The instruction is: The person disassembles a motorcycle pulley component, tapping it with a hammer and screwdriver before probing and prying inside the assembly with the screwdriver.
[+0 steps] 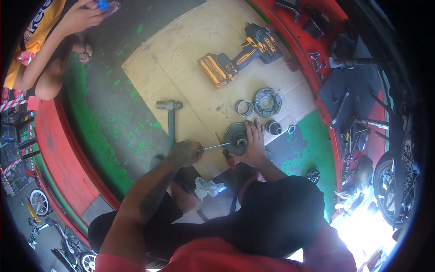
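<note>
My left hand [185, 153] is closed round the end of a thin metal rod tool [216, 147], whose handle is hidden in the fist. The rod's tip reaches the hub of a round metal pulley disc [232, 133]. On the disc's right side lies my right hand [254, 144], its fingers over the rim and its thumb near the lower edge, holding it. A red-handled screwdriver [229, 159] lies under the disc, its shaft partly hidden. Close to my right fingers stands a small dark cylindrical part [273, 127].
Cardboard [158, 59] bears a ball-peen hammer [171, 118], a cordless impact wrench [247, 54], a metal ring [244, 108] and a round clutch plate [267, 102]. A nut [292, 129] lies rightward. Tools fill the red bench [333, 86]. Another person's hand [84, 18] holds something blue.
</note>
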A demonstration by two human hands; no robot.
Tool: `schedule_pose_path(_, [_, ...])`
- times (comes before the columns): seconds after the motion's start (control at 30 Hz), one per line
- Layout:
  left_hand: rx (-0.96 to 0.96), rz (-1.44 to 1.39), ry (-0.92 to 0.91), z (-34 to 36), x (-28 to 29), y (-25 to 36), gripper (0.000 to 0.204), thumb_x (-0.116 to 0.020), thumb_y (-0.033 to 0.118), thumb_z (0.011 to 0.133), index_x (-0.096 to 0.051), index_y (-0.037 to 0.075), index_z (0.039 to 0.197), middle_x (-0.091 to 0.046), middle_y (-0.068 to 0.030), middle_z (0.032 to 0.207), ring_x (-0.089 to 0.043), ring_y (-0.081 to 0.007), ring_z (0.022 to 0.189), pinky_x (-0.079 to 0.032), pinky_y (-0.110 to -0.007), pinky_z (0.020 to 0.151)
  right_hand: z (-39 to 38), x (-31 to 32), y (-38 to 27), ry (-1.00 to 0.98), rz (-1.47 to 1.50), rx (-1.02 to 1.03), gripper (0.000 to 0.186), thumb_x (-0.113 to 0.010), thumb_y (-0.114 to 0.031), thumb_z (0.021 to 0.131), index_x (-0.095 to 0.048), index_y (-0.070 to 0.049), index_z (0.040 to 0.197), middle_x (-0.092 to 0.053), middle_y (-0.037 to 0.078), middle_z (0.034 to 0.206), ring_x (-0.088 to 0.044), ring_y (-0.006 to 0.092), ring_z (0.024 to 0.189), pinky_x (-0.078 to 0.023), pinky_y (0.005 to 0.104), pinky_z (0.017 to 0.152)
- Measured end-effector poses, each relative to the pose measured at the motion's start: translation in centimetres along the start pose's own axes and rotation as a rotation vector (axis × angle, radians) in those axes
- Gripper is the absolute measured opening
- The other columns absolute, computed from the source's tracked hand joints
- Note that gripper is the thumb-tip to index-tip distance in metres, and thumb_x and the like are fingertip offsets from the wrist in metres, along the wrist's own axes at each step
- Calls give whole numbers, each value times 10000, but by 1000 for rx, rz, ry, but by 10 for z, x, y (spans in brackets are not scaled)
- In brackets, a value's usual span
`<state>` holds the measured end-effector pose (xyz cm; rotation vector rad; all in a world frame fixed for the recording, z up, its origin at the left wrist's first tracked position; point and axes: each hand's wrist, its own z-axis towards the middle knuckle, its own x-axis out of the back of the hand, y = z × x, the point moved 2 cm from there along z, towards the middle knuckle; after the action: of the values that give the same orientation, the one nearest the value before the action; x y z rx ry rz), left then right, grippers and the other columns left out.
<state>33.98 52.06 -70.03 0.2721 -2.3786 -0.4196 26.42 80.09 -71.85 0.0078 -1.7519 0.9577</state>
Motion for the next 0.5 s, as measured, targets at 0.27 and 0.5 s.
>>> schedule_pose_path(0.27, [-5, -22, -59, -8, 5, 1, 282, -605, 310, 900, -709, 84, 1034, -760, -123, 971, -716, -357, 894, -569, -435, 790, -3, -5, -9, -23, -35, 30, 1295, -910, -452, 591, -221, 46, 1568, -304, 254, 1572, -183, 500, 1521, -143, 641, 1239])
schedule_pose_path(0.5, [113, 107, 222, -38, -5, 14, 257, -606, 315, 918, -693, 85, 991, -756, -111, 938, -709, -350, 861, -551, -436, 754, -11, 38, 1, -8, 80, 109, 1082, -847, -362, 733, -281, 48, 1560, -400, 261, 1520, -330, 452, 1475, -271, 524, 1237])
